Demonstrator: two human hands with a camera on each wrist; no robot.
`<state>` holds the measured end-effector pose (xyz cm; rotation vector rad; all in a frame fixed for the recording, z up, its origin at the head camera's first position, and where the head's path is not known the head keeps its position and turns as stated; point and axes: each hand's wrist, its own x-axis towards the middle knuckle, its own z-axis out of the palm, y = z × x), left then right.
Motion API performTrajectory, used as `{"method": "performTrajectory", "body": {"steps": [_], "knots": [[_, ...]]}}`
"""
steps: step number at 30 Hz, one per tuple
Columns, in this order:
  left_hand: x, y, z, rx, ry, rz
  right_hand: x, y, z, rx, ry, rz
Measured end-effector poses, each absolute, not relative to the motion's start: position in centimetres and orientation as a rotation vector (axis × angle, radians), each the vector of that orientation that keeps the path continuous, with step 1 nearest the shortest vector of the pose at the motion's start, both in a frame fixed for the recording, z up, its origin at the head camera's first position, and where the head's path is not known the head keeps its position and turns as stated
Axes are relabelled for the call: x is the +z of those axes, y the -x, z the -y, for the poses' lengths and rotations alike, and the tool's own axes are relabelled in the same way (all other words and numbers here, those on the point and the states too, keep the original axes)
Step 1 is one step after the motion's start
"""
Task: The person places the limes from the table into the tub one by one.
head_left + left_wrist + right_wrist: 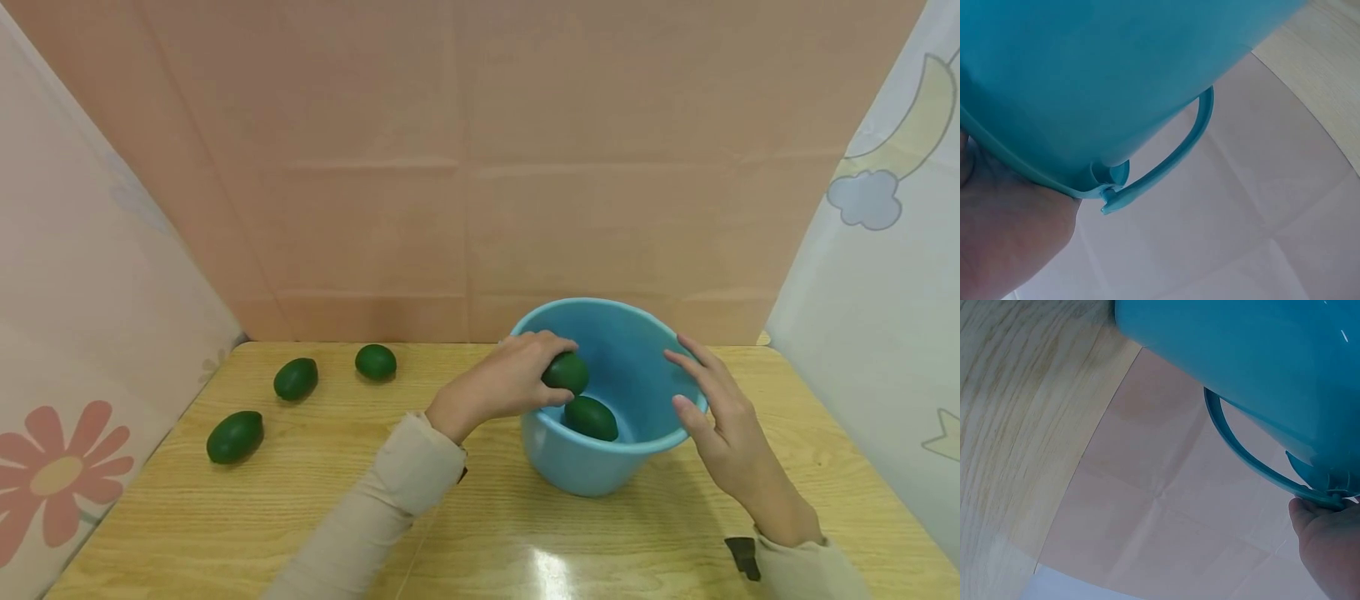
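Note:
In the head view, my left hand (522, 375) reaches over the near-left rim of a light blue plastic bucket (573, 467) and holds a dark green, lemon-shaped fruit (567, 372) just inside it. Below that, a second green fruit (590, 418) lies in the bucket. My right hand (723, 429) is at the right rim, its fingers and thumb spread and touching the edge. The right wrist view has that hand beside the joint of the bucket's handle (1247, 459). The left wrist view shows the bucket's outer wall, the handle (1175, 156) and part of my left hand; the held fruit is hidden there.
Three more green fruits lie on the left of the wooden table: one nearer fruit (236, 437), one behind it (296, 379), and one fruit (376, 362) close to the peach back panel (375, 208). Pale printed panels close off both sides.

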<state>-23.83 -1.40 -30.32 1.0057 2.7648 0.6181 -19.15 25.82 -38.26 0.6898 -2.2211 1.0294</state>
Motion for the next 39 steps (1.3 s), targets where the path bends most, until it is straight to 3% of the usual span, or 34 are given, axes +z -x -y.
{"method": "performTrajectory", "body": {"steps": [26, 39], "knots": [[-32.1, 24.0, 2.8, 1.11, -1.22, -2.763, -38.3, 19.2, -25.8, 1.038, -0.674, 2.229], [-32.5, 24.7, 4.5, 1.215, -1.207, -2.837, -38.3, 19.6, -25.9, 1.05, -0.687, 2.225]]}}
